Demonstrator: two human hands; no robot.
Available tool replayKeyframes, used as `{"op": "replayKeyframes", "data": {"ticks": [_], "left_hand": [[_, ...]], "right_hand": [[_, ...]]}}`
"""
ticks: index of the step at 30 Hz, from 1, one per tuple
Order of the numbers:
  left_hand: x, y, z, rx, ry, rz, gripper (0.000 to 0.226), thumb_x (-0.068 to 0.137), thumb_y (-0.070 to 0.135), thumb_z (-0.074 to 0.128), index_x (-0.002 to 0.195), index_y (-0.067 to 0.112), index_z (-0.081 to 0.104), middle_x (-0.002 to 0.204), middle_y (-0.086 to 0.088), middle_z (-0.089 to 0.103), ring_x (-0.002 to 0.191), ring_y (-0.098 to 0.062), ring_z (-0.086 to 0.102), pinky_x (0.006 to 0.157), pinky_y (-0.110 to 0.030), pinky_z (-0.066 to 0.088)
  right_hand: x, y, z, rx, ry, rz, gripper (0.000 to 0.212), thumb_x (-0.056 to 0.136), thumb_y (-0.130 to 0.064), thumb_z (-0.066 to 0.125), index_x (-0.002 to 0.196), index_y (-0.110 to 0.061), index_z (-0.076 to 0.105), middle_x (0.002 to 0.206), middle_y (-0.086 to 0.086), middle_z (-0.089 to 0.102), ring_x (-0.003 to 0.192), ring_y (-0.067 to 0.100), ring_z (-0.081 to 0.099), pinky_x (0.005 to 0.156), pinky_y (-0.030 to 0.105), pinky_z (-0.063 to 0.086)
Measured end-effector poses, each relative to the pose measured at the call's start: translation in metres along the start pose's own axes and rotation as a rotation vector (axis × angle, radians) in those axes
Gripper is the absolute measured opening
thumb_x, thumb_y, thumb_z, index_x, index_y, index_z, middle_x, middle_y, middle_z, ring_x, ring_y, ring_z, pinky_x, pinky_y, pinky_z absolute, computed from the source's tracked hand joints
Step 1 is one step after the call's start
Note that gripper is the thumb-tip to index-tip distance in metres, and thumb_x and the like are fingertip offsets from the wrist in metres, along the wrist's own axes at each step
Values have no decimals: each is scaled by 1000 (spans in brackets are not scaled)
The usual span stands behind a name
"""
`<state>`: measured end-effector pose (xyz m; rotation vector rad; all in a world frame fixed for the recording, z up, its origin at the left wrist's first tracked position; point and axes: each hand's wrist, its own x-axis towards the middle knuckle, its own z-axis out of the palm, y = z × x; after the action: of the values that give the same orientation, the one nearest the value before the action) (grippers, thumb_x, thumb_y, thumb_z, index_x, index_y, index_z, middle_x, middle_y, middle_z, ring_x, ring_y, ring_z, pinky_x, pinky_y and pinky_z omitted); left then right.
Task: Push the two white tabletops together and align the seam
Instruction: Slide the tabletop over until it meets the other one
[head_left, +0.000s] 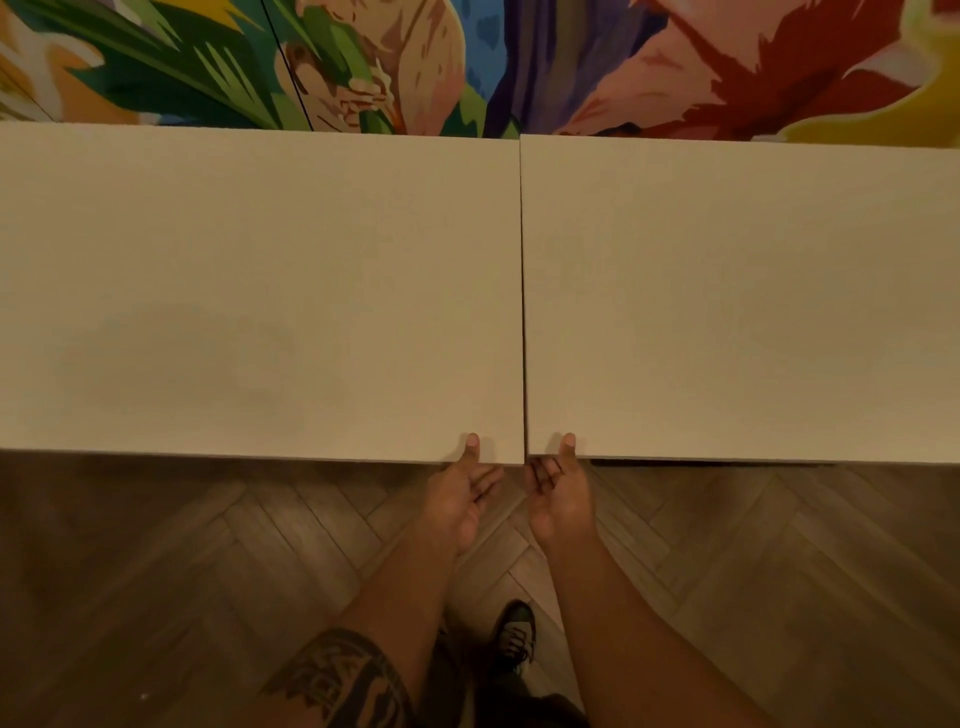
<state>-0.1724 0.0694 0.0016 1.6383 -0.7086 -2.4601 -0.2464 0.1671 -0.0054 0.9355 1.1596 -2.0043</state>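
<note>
Left hand (462, 493) gripping left tabletop (260, 291), right hand (558, 493) gripping right tabletop (737, 296)

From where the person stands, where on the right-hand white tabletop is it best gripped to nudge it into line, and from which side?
Grip the right tabletop at its near edge by the seam, coming from the near side. That thin slab edge overhangs the floor, so fingers fit underneath with the thumb on top, as the right hand shows. The far edge lies by the mural.

Two tabletops (260, 291) (743, 301) side by side
</note>
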Motion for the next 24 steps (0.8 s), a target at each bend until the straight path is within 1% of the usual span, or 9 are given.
{"op": "replayKeyframes", "data": {"ticks": [3,6,8,11,15,17,19,22,24], "left_hand": [[1,-1,5,-15,41,6,57,101,29,68,144,-5,52,136,-29,65,126,-36,66,104,-40,53],[8,1,7,-52,87,26,49,102,20,66,140,-9,56,136,-30,65,125,-40,66,99,-42,56],[11,-1,6,-40,92,30,42,103,20,65,132,-10,60,128,-29,69,118,-40,69,96,-42,59],[14,1,4,-3,90,12,28,103,20,65,111,-7,67,102,-25,74,89,-30,74,68,-33,66],[20,3,7,4,140,-8,31,104,21,64,98,-9,65,94,-26,73,83,-31,73,70,-36,62],[23,2,8,28,159,-4,34,104,22,64,91,-9,66,91,-26,73,81,-32,72,71,-37,61],[25,3,8,37,164,-5,34,103,22,65,86,-7,66,85,-24,74,75,-29,74,63,-35,63],[24,7,12,15,144,11,33,103,21,65,88,-8,64,73,-20,75,58,-22,76,51,-29,63],[23,8,13,27,129,16,34,104,22,64,89,-8,63,79,-23,74,61,-23,76,52,-29,63]], "right_hand": [[2,-4,-4,1,21,-18,23,99,-40,63,102,-17,65,120,14,66,105,20,64,78,26,53],[8,-1,-8,6,0,-21,23,98,-35,65,109,-15,66,128,15,65,113,22,62,101,34,49],[8,6,-3,-74,-77,45,34,93,-34,71,117,-10,67,123,15,69,111,22,67,104,37,50],[8,23,9,-158,-77,111,49,87,-20,78,128,1,63,118,15,72,105,24,71,86,33,58],[15,29,18,-196,50,73,63,86,-8,79,140,9,52,131,23,64,106,27,67,75,34,60],[16,29,20,-216,72,78,60,87,-11,79,138,9,53,129,25,65,99,29,67,77,39,60],[17,29,22,-202,88,81,53,90,-10,76,135,8,56,121,20,66,91,25,66,73,37,58],[21,28,24,-175,87,67,43,90,-8,76,126,11,62,108,18,68,86,27,65,81,41,57],[21,27,24,-190,85,61,33,90,-9,76,114,11,66,100,21,68,82,31,65,83,46,56]]}}
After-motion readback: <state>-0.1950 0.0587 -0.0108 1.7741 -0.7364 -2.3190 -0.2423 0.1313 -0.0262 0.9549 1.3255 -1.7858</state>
